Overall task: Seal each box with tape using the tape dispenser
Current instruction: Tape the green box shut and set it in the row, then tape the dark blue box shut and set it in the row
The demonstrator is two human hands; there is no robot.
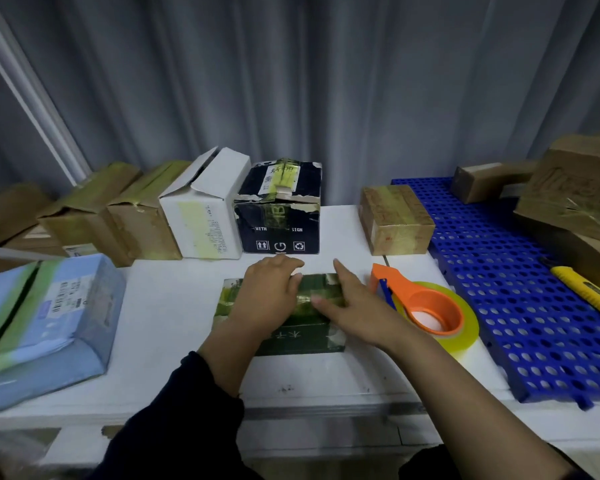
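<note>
A small dark green box (pixel 302 336) lies flat on the white table (pixel 174 317) in front of me. My left hand (pixel 269 294) rests palm down on its top, fingers spread over a shiny strip of tape. My right hand (pixel 347 303) presses flat on the box's right part, fingertips touching the tape. Neither hand grips anything. The orange tape dispenser (pixel 420 306) with its yellowish roll lies on the table just right of my right hand, untouched.
Along the back stand several boxes: brown ones (pixel 118 216), a white one with an open flap (pixel 205 216), a black one (pixel 281 213), a taped brown one (pixel 395 220). A blue box (pixel 45 320) sits left. A blue perforated mat (pixel 520 299) holds a yellow utility knife (pixel 586 289) and more boxes.
</note>
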